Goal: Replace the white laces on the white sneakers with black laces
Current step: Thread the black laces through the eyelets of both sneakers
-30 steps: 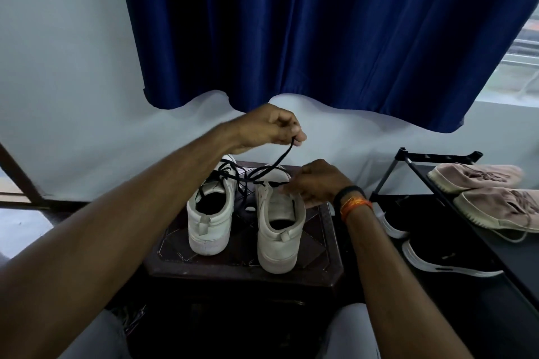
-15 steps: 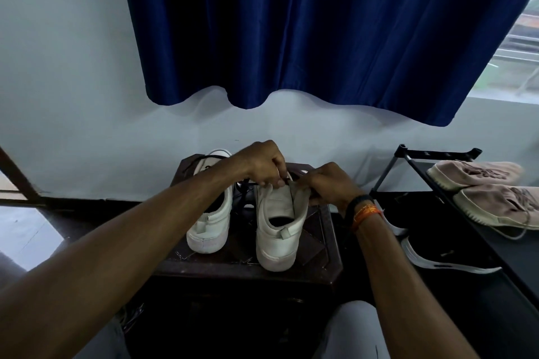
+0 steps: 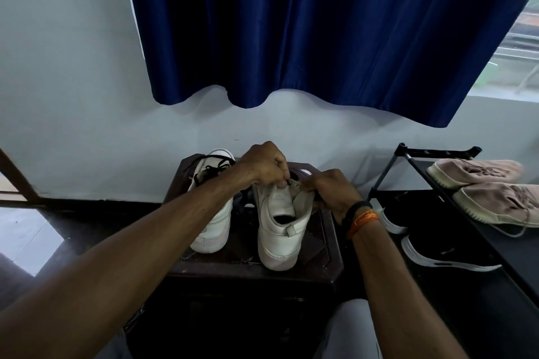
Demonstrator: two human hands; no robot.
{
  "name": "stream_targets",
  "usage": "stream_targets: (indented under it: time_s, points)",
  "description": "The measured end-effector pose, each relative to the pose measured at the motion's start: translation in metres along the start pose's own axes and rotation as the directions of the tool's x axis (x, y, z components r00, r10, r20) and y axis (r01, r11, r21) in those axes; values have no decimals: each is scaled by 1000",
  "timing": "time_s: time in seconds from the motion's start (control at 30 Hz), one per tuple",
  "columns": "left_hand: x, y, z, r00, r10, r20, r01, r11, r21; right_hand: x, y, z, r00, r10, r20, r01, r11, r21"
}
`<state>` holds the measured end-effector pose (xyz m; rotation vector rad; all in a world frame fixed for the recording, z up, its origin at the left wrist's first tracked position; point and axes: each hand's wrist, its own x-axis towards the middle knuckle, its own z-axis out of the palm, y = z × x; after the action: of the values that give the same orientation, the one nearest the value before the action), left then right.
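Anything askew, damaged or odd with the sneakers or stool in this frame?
Nothing damaged. The left white sneaker carries a loose, untied tangle of black lace over its front. Both hands, left hand and right hand, pinch at the right white sneaker on the dark stool.

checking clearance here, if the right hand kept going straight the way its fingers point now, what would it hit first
The right hand points left across the right sneaker's top, so it would probably meet the left hand, whose fingertips pinch the black lace right beside it. Depth between the two hands is unclear.
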<state>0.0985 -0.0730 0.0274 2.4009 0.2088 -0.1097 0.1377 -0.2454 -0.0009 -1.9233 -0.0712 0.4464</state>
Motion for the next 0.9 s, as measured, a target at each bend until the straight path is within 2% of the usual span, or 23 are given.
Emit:
stream_targets:
  time_s: [0.13, 0.67, 0.9]
  points:
    - [-3, 2, 7, 1000, -6, -25, 6, 1000, -3, -3, 3, 0, 1000, -10, -27, 11, 999, 31]
    - [-7, 2, 17, 979, -64, -191, 54, 997, -61, -8, 5, 10, 996, -91, 25, 87, 985, 147]
    - [-7, -5, 27, 962, -76, -261, 33, 985, -168, -15, 3, 9, 990, -134, 48, 121, 969, 215]
